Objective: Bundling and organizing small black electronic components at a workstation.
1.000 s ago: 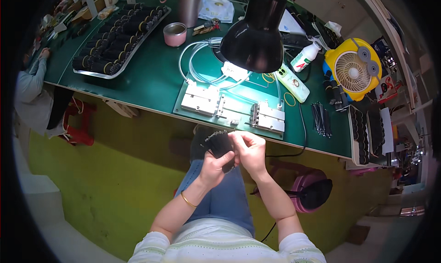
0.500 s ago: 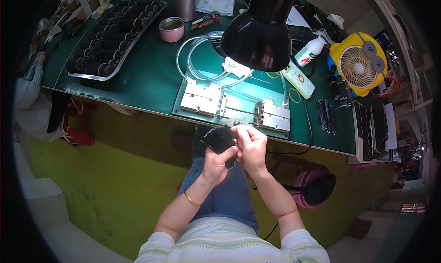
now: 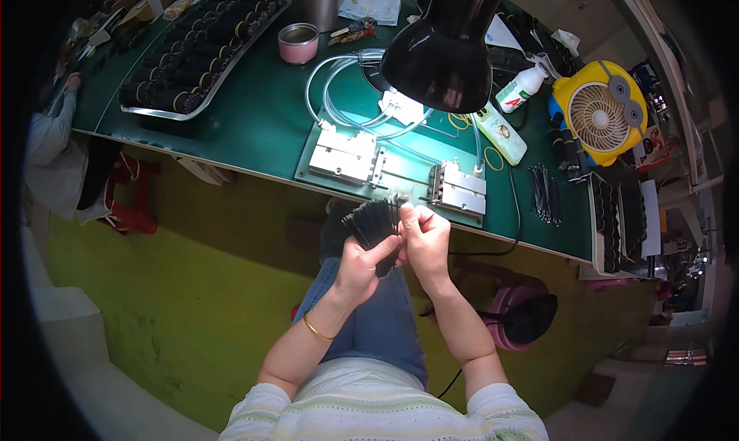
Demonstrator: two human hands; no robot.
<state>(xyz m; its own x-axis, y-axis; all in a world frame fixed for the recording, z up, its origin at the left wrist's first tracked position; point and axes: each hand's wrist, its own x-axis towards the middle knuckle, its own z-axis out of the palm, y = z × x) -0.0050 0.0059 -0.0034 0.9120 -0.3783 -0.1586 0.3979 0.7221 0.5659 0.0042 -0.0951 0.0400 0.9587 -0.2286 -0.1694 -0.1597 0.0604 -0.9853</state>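
Note:
A fanned bundle of thin black strips (image 3: 372, 227) is held over my lap, just off the table's front edge. My left hand (image 3: 359, 270) is closed round its lower part, thumb across the front. At the bundle's upper right, my right hand (image 3: 426, 242) has thumb and forefinger pinched at the strip ends; whether a single strip is between them is too small to tell. Just beyond the hands, two silver metal clamp blocks, a left one (image 3: 339, 160) and a right one (image 3: 459, 191), sit on a green base plate (image 3: 308, 176) with clear tubing.
A black lamp (image 3: 439, 63) overhangs the green table (image 3: 246, 144). At far left lies a metal tray (image 3: 185, 116) of black bundles. A pink tin (image 3: 299, 50), white bottle (image 3: 520, 88), phone (image 3: 500, 137), yellow fan (image 3: 599, 117) and loose black strips (image 3: 545, 194) stand around. Another person's sleeve (image 3: 58, 129) shows left.
The bundle has turned more upright and its strips fan out more. My right hand stays pinched at its edge. The whole view has shifted slightly.

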